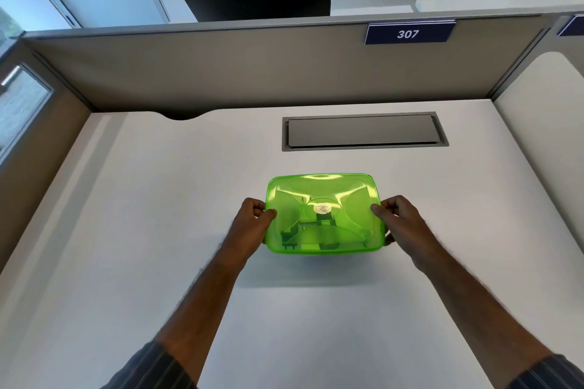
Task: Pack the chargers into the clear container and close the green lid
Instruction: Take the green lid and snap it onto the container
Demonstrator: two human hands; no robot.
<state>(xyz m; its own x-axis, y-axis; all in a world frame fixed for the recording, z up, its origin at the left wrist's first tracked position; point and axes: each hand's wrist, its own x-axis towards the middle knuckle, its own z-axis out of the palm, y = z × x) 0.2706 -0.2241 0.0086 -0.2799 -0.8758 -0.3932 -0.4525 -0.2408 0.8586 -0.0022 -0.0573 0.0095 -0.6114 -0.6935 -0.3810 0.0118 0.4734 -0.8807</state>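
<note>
A translucent green lid [322, 196] covers the clear container, which sits mid-desk and is almost wholly hidden beneath it. Dark charger shapes [303, 238] show through the lid near its front edge. My left hand [252, 224] grips the lid's left edge, thumb on top and fingers curled under the side. My right hand [396, 221] holds the right edge the same way. A round sticker marks the lid's centre.
The white desk [158, 230] has a grey cable-tray flap [363, 131] set into it behind the container. Beige partition walls [221, 73] enclose the back and both sides, with a "307" sign on top. A dark monitor back stands beyond the partition.
</note>
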